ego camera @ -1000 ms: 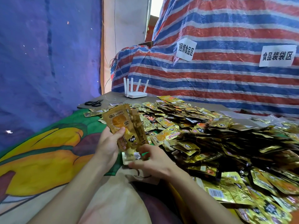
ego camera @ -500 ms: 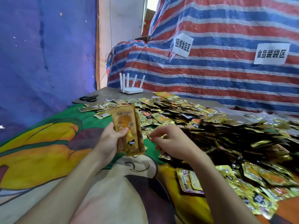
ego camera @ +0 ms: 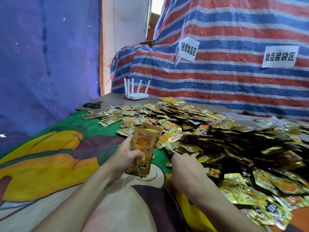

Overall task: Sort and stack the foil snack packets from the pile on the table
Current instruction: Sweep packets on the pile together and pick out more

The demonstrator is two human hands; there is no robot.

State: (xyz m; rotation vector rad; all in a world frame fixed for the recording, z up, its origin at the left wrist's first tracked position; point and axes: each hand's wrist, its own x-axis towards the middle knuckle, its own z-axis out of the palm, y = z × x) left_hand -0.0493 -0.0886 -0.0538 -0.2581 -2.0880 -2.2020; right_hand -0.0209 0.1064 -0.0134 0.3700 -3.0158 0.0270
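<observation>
A: Hands?
B: Left hand is clenched on a small stack of gold packets, with the thumb laid across the front and fingers behind. The stack is held upright, slightly tilted, above the cartoon cloth, just left of the pile.
A: Right?
B: Right hand is seen from the back, set at the near edge of the pile, fingers bent down among the packets. The fingertips are hidden, so a grasp can't be told.
A: Pile location?
B: It's spread over the middle and right of the bench, loose and overlapping. Some packets are turned face up with an orange print, others face down. A few strays are scattered at its far-left edge, on the green part of the cloth.
A: Anything else?
B: A white router with upright antennas is stood at the far edge. Black scissors are laid to its left, apart from the pile. A striped tarp is hung behind, with two paper labels stuck on it.
</observation>
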